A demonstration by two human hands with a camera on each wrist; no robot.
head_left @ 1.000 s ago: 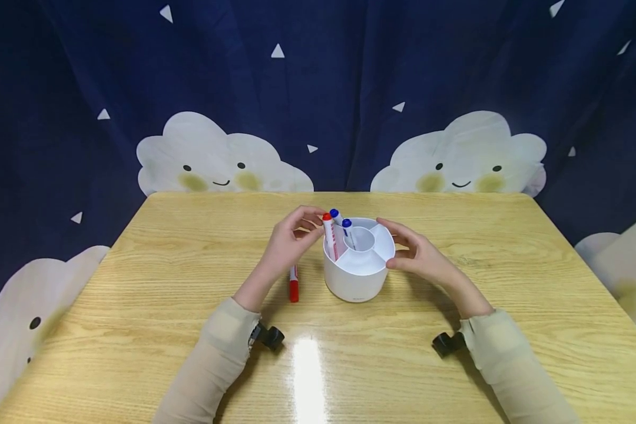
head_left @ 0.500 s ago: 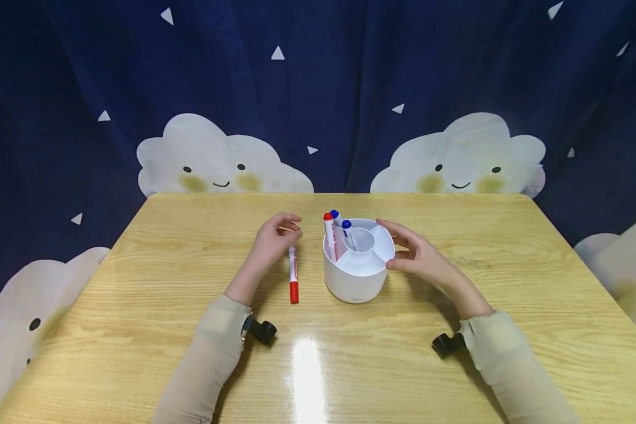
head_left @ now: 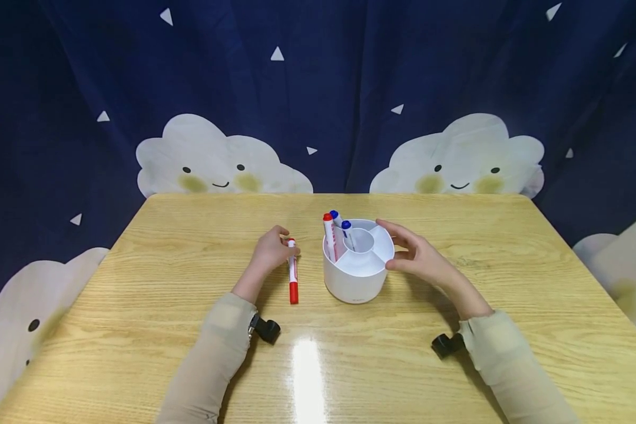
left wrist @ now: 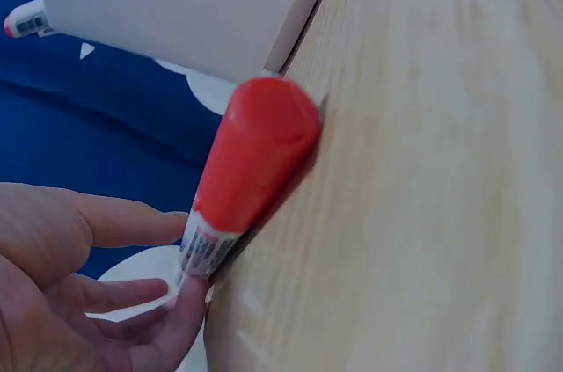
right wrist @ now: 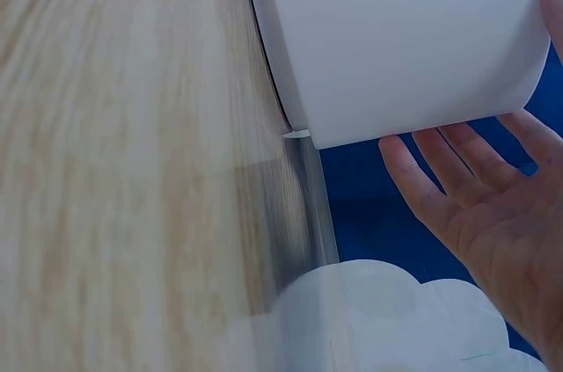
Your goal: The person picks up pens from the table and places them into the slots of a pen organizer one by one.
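A red-capped whiteboard marker [head_left: 294,271] lies on the table left of a round white pen holder [head_left: 355,285]. My left hand [head_left: 270,248] pinches it near its far end, thumb on one side and fingers on the other, as the left wrist view shows; its red cap [left wrist: 264,143] points back towards the wrist. My right hand [head_left: 418,253] holds the pen holder's right side in a wide curve, thumb and forefinger at the rim. Fingertips [right wrist: 396,150] press along the wall in the right wrist view. Another red marker [head_left: 330,235] and two blue-capped markers [head_left: 347,232] stand in the holder.
The holder has a round middle cup [head_left: 361,240] with divided sections around it. Beneath everything is a light wooden table [head_left: 371,365], its far edge meeting a dark blue curtain [head_left: 339,88] with cloud prints.
My left hand has left the red marker standing in the holder, drawn back left, and come down onto the marker on the table. My right hand has stayed at the holder.
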